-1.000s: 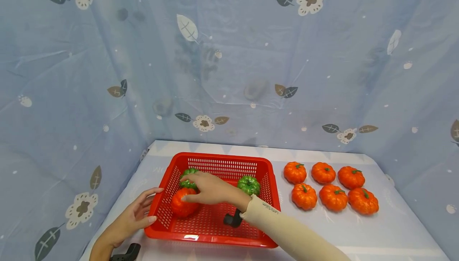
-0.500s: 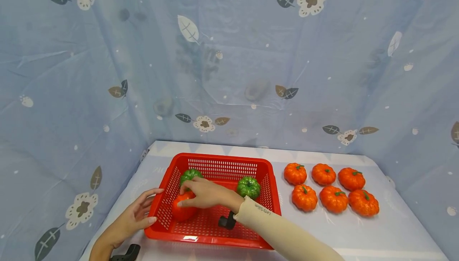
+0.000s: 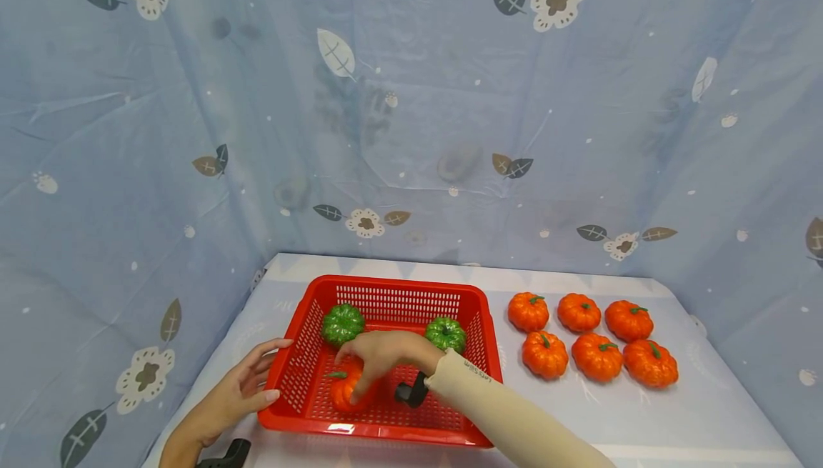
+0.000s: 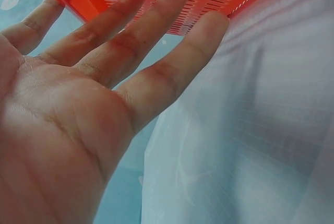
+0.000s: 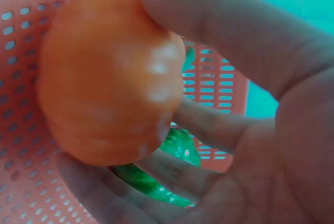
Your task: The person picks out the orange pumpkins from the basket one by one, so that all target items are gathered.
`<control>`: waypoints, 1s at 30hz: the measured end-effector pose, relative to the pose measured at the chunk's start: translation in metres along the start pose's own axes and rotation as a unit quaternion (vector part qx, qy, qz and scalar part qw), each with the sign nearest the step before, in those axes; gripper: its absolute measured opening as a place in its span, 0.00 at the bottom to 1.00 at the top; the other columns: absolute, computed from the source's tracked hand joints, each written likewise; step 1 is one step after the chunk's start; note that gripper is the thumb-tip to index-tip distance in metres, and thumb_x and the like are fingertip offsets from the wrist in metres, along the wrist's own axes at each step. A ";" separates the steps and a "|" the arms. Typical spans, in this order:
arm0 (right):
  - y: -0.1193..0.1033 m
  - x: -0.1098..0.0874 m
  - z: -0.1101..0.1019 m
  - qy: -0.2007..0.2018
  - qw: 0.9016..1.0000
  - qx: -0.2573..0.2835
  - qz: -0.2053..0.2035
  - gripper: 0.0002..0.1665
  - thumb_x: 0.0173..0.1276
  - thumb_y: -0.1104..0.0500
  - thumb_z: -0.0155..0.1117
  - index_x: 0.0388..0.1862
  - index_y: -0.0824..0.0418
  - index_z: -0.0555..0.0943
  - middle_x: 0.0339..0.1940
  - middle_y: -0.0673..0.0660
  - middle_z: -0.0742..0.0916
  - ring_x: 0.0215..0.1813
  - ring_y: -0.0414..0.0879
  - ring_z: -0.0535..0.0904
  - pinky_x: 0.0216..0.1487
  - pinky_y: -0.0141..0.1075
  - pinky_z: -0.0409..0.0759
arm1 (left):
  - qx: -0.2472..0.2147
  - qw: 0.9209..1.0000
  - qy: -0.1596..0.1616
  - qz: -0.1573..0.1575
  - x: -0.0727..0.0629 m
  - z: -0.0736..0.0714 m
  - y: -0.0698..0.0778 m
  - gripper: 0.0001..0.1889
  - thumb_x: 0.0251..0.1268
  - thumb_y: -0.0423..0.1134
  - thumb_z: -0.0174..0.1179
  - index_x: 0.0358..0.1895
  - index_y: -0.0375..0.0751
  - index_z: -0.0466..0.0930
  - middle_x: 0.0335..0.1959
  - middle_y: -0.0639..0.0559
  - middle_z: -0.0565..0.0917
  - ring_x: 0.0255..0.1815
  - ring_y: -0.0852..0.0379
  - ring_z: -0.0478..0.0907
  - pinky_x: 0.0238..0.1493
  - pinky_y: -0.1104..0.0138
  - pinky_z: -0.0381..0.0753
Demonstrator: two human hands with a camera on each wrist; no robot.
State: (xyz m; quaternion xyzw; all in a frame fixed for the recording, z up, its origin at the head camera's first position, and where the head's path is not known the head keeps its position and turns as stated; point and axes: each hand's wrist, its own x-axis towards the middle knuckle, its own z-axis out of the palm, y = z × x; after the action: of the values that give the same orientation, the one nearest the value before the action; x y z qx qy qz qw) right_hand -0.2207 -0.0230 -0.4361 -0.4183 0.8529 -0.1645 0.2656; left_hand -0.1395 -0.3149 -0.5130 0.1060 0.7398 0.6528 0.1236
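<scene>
Inside the red plastic basket point(image 3: 379, 434), my right hand point(image 3: 386, 352) grips a small orange pumpkin point(image 3: 344, 391) with a green stem. The right wrist view shows the thumb on one side of that orange pumpkin point(image 5: 109, 78) and the fingers around the other. The pumpkin is tilted, its stem pointing left in the head view. My left hand point(image 3: 243, 389) touches the basket's left side from outside. Its fingers point(image 4: 156, 80) are nearly straight against the slotted wall in the left wrist view. Two green pumpkins lie in the basket, one back left point(image 3: 343, 325) and another at right point(image 3: 446, 334).
Several orange pumpkins point(image 3: 596, 356) stand in two rows on the white-covered table point(image 3: 701, 418), right of the basket. A blue patterned curtain point(image 3: 411, 132) encloses the back and sides. Black wrist-worn devices show below the left hand point(image 3: 226, 454) and at the right wrist point(image 3: 411, 391).
My right hand has closed round the orange pumpkin and shifted it right and slightly toward me, turning its stem leftward. The back-left green pumpkin now shows fully. The left hand stays put.
</scene>
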 end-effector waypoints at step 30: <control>0.005 -0.028 -0.013 0.184 0.980 0.019 -0.075 0.36 0.57 0.42 0.80 0.64 0.48 0.80 0.59 0.42 0.81 0.56 0.37 0.73 0.51 0.26 0.77 | -0.001 1.000 0.000 -0.006 0.000 0.001 0.001 0.38 0.69 0.35 0.63 0.79 0.45 0.54 0.77 0.28 0.59 0.65 0.47 0.75 0.53 0.54 0.86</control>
State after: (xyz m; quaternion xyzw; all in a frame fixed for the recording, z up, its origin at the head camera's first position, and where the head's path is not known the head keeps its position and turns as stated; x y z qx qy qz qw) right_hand -0.2170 0.0030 -0.4194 -0.4385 0.8502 -0.2740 0.0991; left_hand -0.1389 -0.3139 -0.5124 0.1012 0.7396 0.6530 0.1280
